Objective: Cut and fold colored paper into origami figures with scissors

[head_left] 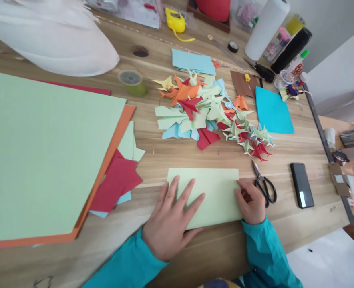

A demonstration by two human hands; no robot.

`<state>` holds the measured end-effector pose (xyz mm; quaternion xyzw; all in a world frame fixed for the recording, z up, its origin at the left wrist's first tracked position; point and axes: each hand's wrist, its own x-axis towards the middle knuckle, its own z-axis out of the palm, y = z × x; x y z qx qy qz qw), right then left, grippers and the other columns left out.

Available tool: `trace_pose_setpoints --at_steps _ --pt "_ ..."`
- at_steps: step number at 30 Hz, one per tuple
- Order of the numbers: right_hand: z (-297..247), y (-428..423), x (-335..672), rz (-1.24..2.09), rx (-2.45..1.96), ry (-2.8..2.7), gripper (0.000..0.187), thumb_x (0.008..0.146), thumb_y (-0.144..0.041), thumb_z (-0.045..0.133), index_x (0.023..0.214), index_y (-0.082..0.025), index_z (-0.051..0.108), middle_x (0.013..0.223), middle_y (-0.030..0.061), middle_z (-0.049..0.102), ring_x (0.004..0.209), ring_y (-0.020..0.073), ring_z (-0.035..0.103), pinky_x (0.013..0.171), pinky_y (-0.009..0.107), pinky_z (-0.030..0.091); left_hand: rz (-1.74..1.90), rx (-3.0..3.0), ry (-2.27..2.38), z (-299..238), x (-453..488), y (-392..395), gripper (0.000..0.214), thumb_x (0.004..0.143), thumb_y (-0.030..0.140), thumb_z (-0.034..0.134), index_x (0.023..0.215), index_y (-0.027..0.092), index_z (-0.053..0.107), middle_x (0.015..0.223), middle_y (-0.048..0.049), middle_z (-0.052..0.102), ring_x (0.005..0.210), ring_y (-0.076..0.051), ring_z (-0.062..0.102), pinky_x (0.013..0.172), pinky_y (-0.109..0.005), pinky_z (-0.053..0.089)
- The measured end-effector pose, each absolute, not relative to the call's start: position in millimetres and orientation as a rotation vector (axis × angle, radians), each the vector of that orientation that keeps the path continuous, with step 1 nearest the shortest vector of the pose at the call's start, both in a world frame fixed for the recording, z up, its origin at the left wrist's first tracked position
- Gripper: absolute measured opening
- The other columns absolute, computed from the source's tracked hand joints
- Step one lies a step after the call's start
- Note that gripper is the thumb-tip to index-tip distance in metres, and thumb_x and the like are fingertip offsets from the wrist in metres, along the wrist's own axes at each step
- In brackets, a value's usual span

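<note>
A pale green sheet of paper (216,200) lies on the wooden table in front of me. My left hand (173,216) rests flat on its left part, fingers spread. At the sheet's right edge, my right hand (251,201) is closed with thumb and forefinger pinching the paper; the other fingers are curled under. Black-handled scissors (265,187) lie just right of that hand, blades pointing away. Beyond the sheet is a heap of folded paper planes (192,108) in green, red, orange and blue, with smaller folded star-like pieces (243,132) at its right.
Large green card (51,160) over orange covers the left side, with red scraps (117,182) beside it. A phone (302,186) lies at right, blue square paper (273,111) behind it. Farther back are a spool (131,83), yellow tape measure (175,22) and white roll (267,28).
</note>
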<state>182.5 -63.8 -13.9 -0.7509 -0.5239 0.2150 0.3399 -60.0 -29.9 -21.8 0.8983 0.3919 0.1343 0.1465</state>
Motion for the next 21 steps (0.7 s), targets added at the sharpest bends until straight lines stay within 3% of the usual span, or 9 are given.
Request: trace_pose_setpoints --at_steps 21 --pt "-11.3 -63.0 180.6 0.594 -1.940 -1.393 0.025 0.078 -0.023 0.057 0.098 -0.014 0.069 0.068 0.0010 0.055 0.048 0.0075 0.047 0.040 0.019 0.042 0.471 2.573 1.091 -18.6 -60.2 -26.1 0.065 0.072 0.065 0.056 0.125 0.027 0.058 0.143 -0.0154 0.041 0.135 -0.050 0.018 0.101 -0.068 0.027"
